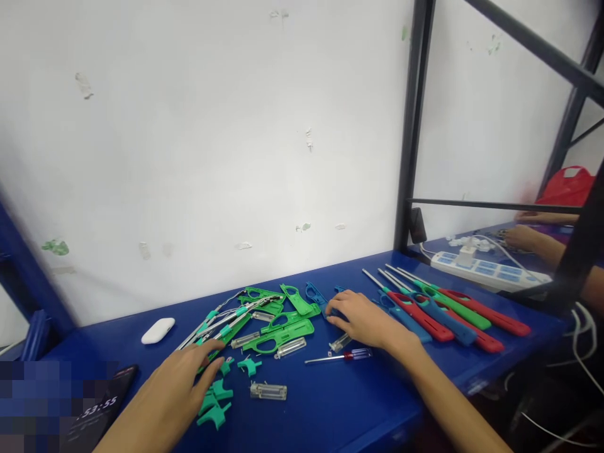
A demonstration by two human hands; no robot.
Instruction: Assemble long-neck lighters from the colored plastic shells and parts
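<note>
On the blue table, my left hand (182, 380) reaches over the lower end of a bundle of metal rods (217, 324), fingers curled; what lies under them is hard to make out. Teal trigger pieces (214, 415) lie beside it. My right hand (361, 318) is at the right of the green handle halves (287, 330), its fingers apart and bent down near a blue handle part (314, 293). Clear fuel tanks (268, 391) and a screwdriver (346, 356) lie between the hands. Assembled lighters in red, blue and green (453, 308) are at the right.
A white case (158, 330) and a phone (101, 409) lie at the left. Black metal posts (415, 126) stand at the right, with a white power strip (488, 270) behind them. Another person's hand (521, 238) is at the far right.
</note>
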